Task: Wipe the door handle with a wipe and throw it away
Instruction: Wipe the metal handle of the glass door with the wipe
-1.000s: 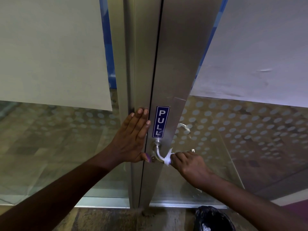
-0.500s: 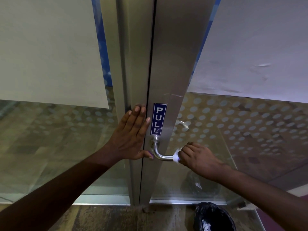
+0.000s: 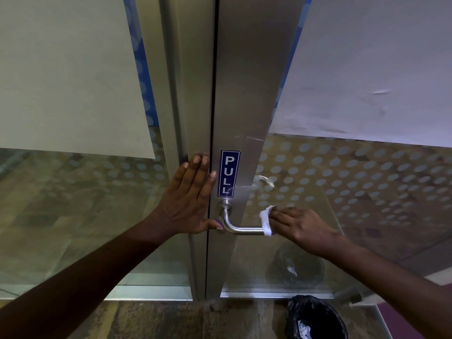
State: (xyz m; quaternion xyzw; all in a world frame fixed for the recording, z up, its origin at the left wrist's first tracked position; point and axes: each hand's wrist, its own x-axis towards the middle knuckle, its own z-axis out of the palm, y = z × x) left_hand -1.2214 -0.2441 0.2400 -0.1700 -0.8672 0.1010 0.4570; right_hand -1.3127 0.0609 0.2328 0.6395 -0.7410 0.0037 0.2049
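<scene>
Steel door handle [image 3: 242,230] gripped through wipe [image 3: 266,220] by right fingers [image 3: 283,214]; left hand [image 3: 188,201] flat.

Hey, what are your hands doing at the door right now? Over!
Left hand flat on door frame. Right hand wraps wipe round handle. Bin below, nothing blocking.

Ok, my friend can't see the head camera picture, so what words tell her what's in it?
A person's right hand rubs a white wipe along a silver door handle. Their left hand presses flat on the metal door frame beside a blue PULL sign. A black-lined bin sits on the floor below.
</scene>
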